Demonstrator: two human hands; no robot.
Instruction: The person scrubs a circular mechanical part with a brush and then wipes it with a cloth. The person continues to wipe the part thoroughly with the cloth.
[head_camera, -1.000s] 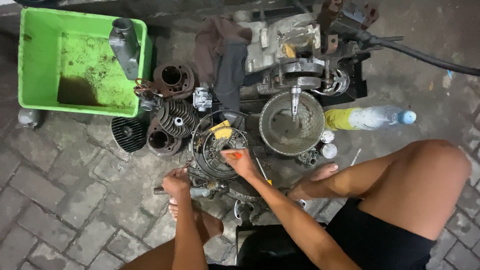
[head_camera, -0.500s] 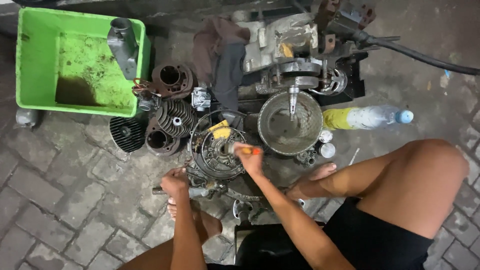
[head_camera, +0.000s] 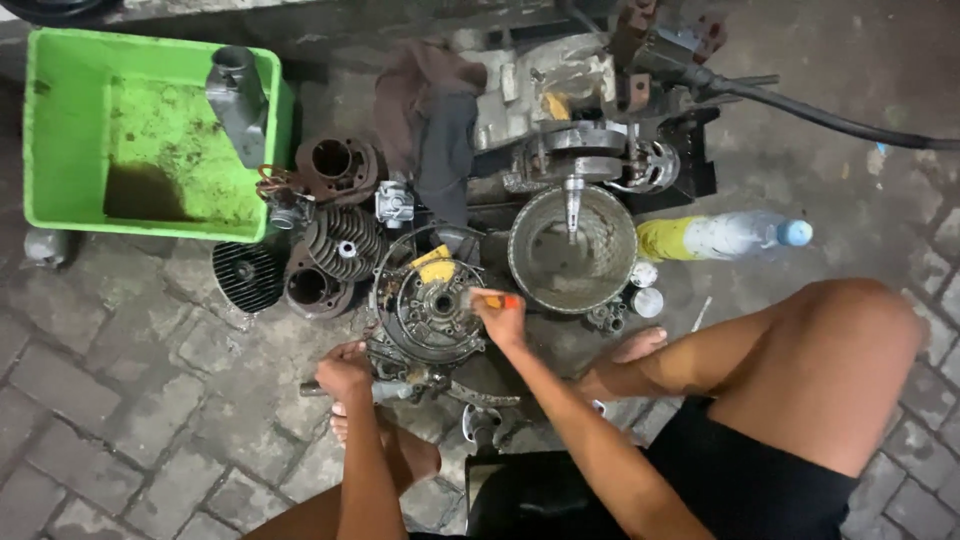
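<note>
A round, greasy engine plate (head_camera: 428, 300) lies on the paving in front of me. My right hand (head_camera: 500, 318) grips a small brush with an orange handle (head_camera: 490, 298), its bristles at the plate's right edge. My left hand (head_camera: 345, 372) is closed around the lower left end of the metal part under the plate, next to a short shaft (head_camera: 312, 389). My bare feet rest on the ground just below the plate.
A round metal bowl (head_camera: 572, 250) stands right of the plate. A green plastic tub (head_camera: 140, 135) with a grey part leaning in it sits at the upper left. Finned cylinders (head_camera: 340, 240), a dark rag (head_camera: 430, 120), an engine block (head_camera: 560, 100) and a plastic bottle (head_camera: 725, 235) lie around.
My right hand with the brush has moved from the middle of the plate to its right edge. My left hand has stayed in place.
</note>
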